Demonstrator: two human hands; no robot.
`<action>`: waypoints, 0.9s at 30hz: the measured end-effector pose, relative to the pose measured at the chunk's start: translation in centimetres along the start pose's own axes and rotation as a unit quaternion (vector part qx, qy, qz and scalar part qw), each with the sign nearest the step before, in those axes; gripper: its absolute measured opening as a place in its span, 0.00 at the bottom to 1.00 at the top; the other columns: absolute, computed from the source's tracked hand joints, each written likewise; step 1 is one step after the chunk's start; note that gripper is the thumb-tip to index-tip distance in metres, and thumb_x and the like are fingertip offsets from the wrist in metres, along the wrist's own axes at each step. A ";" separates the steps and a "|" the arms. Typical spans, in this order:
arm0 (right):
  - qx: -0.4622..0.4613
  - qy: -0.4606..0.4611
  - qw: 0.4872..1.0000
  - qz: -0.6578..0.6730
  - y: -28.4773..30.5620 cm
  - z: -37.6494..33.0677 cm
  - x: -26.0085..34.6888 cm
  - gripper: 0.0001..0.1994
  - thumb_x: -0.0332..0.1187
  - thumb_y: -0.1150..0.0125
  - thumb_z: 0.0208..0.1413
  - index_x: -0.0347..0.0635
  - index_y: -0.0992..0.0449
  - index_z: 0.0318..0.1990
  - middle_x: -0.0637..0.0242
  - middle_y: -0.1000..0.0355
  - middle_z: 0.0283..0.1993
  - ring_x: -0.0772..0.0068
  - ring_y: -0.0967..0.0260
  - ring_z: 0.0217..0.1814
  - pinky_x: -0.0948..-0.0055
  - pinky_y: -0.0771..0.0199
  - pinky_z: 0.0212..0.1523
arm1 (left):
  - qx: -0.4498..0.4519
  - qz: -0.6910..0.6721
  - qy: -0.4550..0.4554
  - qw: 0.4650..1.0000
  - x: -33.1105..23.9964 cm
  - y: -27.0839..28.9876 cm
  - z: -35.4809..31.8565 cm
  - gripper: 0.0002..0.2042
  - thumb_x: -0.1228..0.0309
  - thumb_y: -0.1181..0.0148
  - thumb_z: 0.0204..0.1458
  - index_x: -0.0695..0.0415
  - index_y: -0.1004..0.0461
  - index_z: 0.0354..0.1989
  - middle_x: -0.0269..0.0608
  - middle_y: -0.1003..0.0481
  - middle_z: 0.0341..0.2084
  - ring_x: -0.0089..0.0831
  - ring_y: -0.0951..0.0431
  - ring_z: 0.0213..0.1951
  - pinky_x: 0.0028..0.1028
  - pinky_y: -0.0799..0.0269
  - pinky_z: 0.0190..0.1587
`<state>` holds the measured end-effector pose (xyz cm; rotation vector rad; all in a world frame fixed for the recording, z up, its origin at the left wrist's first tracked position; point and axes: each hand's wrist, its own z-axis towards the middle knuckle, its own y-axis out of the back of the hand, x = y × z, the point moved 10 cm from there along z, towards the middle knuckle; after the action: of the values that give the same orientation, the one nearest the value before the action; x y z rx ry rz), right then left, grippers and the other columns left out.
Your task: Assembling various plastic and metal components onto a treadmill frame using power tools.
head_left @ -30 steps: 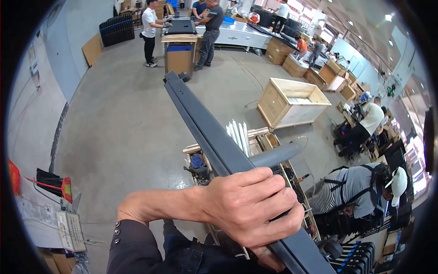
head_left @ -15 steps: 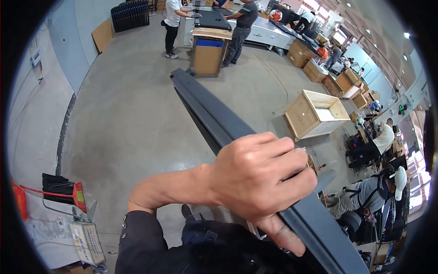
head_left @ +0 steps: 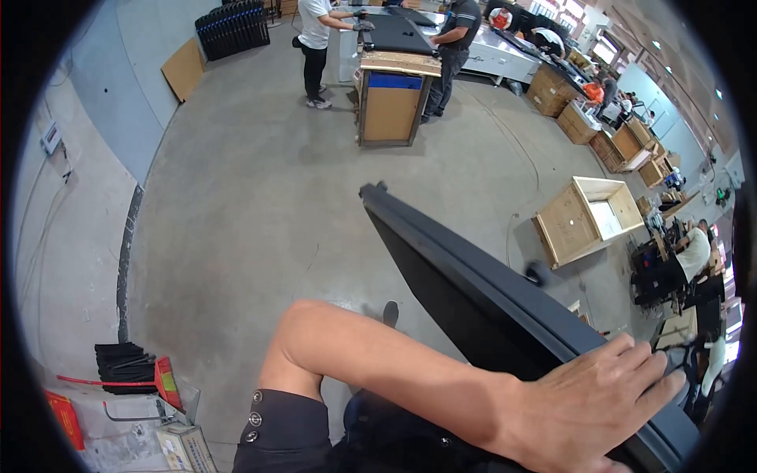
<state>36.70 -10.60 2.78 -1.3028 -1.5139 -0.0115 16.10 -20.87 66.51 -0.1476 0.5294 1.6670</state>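
Since half a second ago the left hand (head_left: 587, 402) has slid toward 4 o'clock and flattened, fingers spread loosely over the top edge of the long dark panel (head_left: 473, 292), a smooth matte slab running from 11 to 4 o'clock above grey concrete floor (head_left: 236, 221).

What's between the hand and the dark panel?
Nothing visible. The left hand lies directly on the top edge of the long dark panel, fingers spread over it. The right hand is out of view.
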 end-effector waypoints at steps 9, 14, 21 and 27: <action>-0.009 -0.064 0.996 -0.054 -1.8 22.9 9.4 0.33 0.64 0.51 0.64 0.41 0.26 0.57 0.47 0.26 0.50 0.50 0.30 0.53 0.52 0.32 0.58 | -0.191 -0.212 0.462 0.840 39.0 22.2 -9.2 0.27 0.49 0.60 0.71 0.61 0.29 0.61 0.39 0.24 0.50 0.25 0.26 0.52 0.27 0.33 0.59; -0.061 -0.060 0.992 -0.088 -2.2 35.1 17.2 0.33 0.64 0.51 0.64 0.41 0.25 0.57 0.47 0.25 0.48 0.50 0.28 0.51 0.52 0.31 0.56 | -0.315 -0.251 0.630 0.664 54.7 31.8 -25.0 0.28 0.51 0.56 0.69 0.63 0.32 0.65 0.47 0.27 0.59 0.35 0.26 0.59 0.35 0.33 0.65; -0.108 -0.058 0.980 -0.155 -8.7 57.7 26.9 0.33 0.63 0.51 0.65 0.40 0.25 0.56 0.48 0.23 0.46 0.51 0.27 0.48 0.53 0.29 0.54 | -0.444 -0.435 0.432 0.654 75.1 47.3 -46.7 0.17 0.64 0.52 0.68 0.61 0.28 0.57 0.44 0.22 0.49 0.34 0.20 0.48 0.34 0.22 0.53; -0.176 -0.092 0.958 -0.208 -8.8 69.2 35.0 0.32 0.63 0.50 0.65 0.40 0.24 0.55 0.49 0.22 0.44 0.52 0.25 0.46 0.54 0.27 0.53 | -0.392 -0.581 0.518 0.489 83.1 60.4 -37.0 0.31 0.43 0.59 0.67 0.64 0.29 0.54 0.45 0.25 0.23 0.34 0.23 0.32 0.34 0.24 0.38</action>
<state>-10.35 51.68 3.67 -1.2575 -1.9917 -0.4604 -64.15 34.08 16.77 -1.8515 0.2805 0.1006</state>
